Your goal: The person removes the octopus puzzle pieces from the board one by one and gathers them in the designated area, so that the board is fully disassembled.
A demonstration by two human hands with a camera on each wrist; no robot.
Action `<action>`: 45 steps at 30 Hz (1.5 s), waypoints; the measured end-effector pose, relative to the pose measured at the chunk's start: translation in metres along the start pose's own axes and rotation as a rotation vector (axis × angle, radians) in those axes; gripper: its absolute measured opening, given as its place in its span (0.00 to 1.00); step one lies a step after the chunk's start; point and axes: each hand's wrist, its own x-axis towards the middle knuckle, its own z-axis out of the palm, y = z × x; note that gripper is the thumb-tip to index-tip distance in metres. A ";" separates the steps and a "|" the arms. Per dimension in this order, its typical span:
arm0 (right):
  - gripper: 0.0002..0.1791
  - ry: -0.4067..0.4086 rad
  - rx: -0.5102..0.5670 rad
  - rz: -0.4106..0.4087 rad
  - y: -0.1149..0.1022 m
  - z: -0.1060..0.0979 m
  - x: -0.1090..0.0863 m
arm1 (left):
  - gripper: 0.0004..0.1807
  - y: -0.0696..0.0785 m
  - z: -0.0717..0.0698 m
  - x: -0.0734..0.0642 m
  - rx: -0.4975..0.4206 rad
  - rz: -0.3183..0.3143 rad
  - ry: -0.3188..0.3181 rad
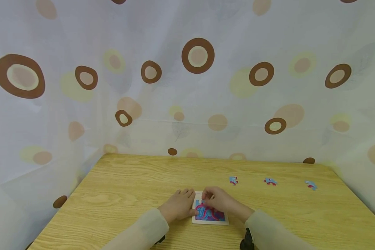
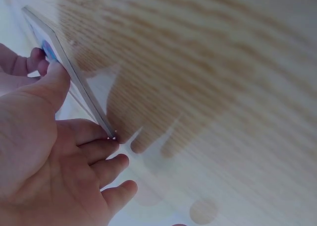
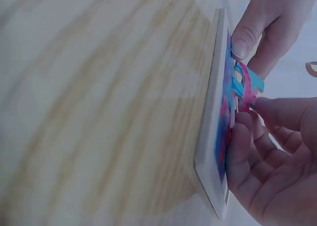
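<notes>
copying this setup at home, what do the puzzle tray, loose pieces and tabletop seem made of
Puzzle tray: likely wood or fibreboard, matte, judging by its pale, layered edge.
Loose pieces: card or thin wood, hard to tell; bright printing covers them, and finish is unclear.
Tabletop: wood or wood-look laminate, from its yellowish grain; faint reflections suggest a satin finish.

A pale-rimmed puzzle board (image 1: 210, 223), partly filled with a blue, pink and purple picture, lies flat on the tabletop (image 1: 128, 184), a blue-and-pink piece (image 3: 249, 83) tilted over it in the fingers (image 3: 280, 109) of the right hand (image 1: 219, 200), with three loose pieces (image 1: 270, 180) spaced beyond, to the right.
</notes>
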 end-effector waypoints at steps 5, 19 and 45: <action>0.04 0.023 0.030 -0.001 0.002 0.001 -0.001 | 0.39 0.001 -0.002 -0.001 0.003 -0.006 -0.007; 0.05 0.078 0.142 0.075 0.024 -0.042 -0.030 | 0.39 0.001 -0.003 -0.003 0.018 0.013 -0.005; 0.06 -0.108 0.130 0.139 0.057 -0.085 -0.086 | 0.39 0.002 -0.003 -0.003 0.002 -0.001 -0.016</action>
